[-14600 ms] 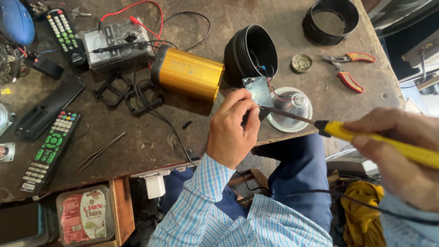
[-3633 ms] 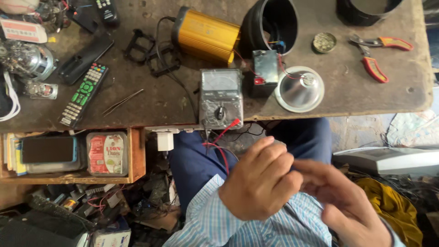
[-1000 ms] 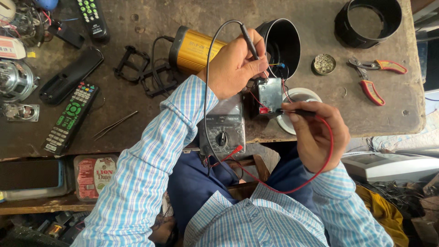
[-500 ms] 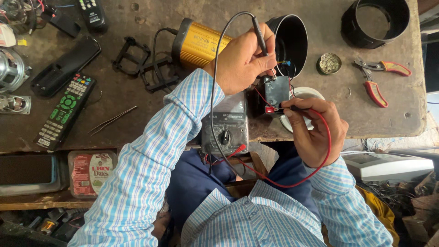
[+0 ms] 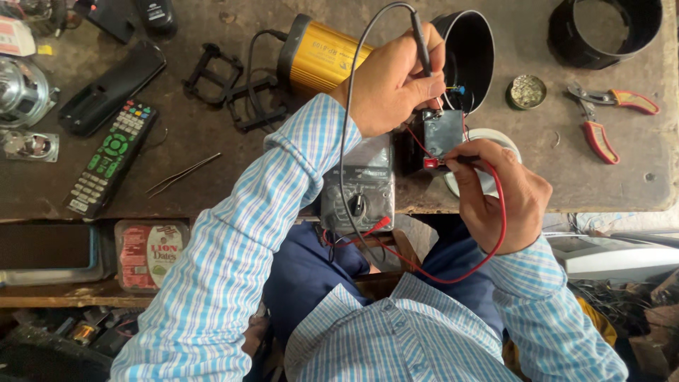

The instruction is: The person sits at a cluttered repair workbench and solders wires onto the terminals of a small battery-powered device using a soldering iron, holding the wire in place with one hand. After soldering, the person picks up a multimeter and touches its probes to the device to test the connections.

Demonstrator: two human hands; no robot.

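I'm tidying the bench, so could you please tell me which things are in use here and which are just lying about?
In use:
left hand holding the black probe
right hand holding the red probe
small black board
grey meter

Lying about:
remote control
red-handled pliers
tweezers
yellow cylinder
black ring

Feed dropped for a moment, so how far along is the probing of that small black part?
Set up: the multimeter sits at the bench edge, leads plugged in. In hand: left hand holds the black probe, right hand the red probe, both on the small black part. The reading is not visible.
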